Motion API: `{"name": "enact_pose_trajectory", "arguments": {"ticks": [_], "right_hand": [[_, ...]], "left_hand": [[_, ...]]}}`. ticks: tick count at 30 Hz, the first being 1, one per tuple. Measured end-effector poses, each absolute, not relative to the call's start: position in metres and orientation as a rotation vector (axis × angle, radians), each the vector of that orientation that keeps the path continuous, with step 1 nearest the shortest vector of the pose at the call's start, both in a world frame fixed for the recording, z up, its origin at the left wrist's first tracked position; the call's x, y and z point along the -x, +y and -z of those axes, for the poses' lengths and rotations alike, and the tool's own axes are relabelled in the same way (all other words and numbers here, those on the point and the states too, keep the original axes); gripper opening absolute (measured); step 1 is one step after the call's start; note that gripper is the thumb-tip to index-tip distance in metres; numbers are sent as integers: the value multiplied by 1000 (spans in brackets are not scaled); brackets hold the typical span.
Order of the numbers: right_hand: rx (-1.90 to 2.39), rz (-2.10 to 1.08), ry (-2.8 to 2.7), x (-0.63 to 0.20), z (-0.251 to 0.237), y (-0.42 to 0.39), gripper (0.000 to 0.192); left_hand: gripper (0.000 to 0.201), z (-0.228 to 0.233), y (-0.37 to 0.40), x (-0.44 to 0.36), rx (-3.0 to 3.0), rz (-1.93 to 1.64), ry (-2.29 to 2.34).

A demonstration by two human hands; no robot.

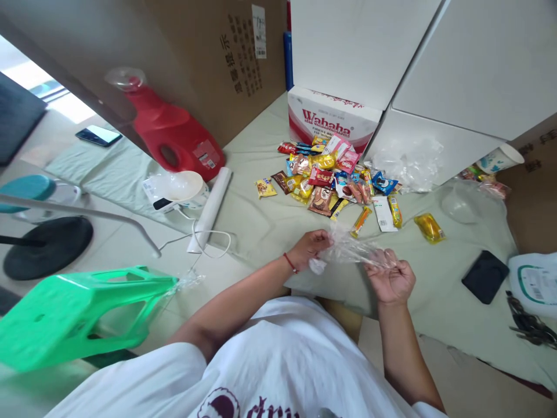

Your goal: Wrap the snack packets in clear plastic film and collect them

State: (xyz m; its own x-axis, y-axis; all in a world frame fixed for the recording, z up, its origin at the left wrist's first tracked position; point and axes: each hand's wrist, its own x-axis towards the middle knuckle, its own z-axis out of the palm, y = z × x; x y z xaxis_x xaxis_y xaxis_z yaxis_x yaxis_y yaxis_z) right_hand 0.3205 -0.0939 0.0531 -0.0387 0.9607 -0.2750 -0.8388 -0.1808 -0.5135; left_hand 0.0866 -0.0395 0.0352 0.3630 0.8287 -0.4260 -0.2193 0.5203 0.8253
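Both hands, left [310,248] and right [390,277], pinch a crinkly clear plastic bag [351,251] stretched between them.

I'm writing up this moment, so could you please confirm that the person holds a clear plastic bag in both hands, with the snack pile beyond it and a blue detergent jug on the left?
Not quite: the head view shows a red detergent jug, not blue. The rest stands: left hand and right hand hold the clear plastic bag, with the snack pile beyond.

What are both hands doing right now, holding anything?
Left hand: closed, pinching one end of the clear plastic bag.
Right hand: fingers curled, gripping the other end of the same bag.
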Motion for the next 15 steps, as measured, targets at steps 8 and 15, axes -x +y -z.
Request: {"name": "enact_pose_trajectory", "arguments": {"ticks": [8,15], "right_hand": [[746,-1428,-236,-335,-35,-91,12],[807,-1350,-632,-315,-30,-99,13]], "left_hand": [[46,-39,-26,-11,-826,-1042,1130],[54,-72,-58,-37,-834,-626,969]]}}
